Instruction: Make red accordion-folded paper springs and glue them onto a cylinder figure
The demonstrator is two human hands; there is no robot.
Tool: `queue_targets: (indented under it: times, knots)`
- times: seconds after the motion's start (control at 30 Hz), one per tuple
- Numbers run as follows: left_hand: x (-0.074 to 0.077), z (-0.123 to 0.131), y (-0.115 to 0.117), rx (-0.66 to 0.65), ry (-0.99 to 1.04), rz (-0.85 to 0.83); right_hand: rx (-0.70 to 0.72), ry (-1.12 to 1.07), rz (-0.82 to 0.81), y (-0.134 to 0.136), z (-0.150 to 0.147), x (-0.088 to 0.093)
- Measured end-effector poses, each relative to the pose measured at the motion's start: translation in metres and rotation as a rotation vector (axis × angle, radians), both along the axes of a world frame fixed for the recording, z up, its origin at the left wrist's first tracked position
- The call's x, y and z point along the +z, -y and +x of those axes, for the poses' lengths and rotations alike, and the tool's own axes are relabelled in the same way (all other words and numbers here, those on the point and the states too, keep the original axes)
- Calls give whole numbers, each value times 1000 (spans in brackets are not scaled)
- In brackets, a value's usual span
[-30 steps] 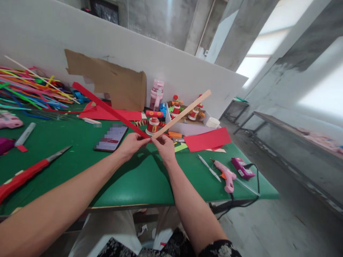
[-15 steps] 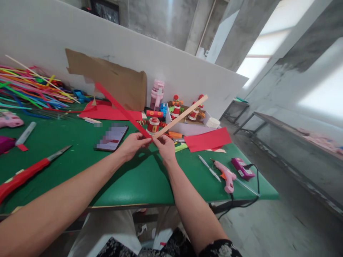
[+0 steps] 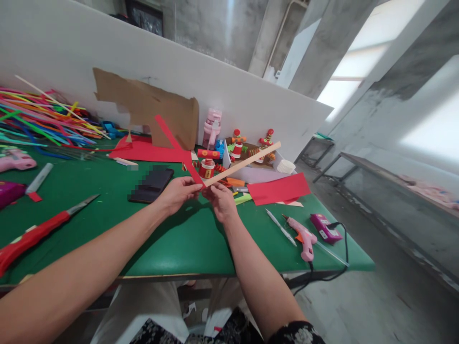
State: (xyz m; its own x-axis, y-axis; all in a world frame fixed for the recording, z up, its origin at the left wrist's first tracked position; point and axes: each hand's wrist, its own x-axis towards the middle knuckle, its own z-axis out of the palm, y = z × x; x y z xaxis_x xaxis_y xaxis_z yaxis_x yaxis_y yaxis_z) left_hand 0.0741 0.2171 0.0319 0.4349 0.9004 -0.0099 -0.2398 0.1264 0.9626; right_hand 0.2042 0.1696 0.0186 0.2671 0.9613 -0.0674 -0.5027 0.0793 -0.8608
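Observation:
Over the middle of the green table, my left hand (image 3: 179, 194) pinches the lower end of a red paper strip (image 3: 174, 143), which slants up to the left. My right hand (image 3: 222, 200) is closed at the lower end of a peach paper strip (image 3: 244, 165) that slants up to the right. The two strips meet in a V at my fingertips. Whether they are joined there is hidden by the fingers. Just behind them stands a small red and white pot (image 3: 207, 168) with folded paper coils at its sides.
Left lie red-handled scissors (image 3: 46, 229), a dark phone (image 3: 152, 185) and colourful pipe cleaners (image 3: 53, 119). Right are red paper (image 3: 279, 188), a white pen (image 3: 281, 227) and a pink glue gun (image 3: 303, 234) with its cord. A box of paper figures (image 3: 247, 173) stands behind.
The red strip has swung more upright and its upper end has come right. The peach strip has tipped lower, and my right fingers have shifted slightly. The phone's screen has gone dark.

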Motion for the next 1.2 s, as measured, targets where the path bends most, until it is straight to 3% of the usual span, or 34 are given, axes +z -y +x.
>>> queue_targets:
  times: [0.13, 0.47, 1.2]
  knots:
    - [7, -2, 3, -34, -24, 6, 44, -100, -51, 1, 2, 1]
    - [11, -5, 4, -79, -100, 37, 47, -23, -76, 3, 2, 0]
    - [-1, -3, 0, -41, -155, 32, -62, 154, -86, 5, -3, 0]
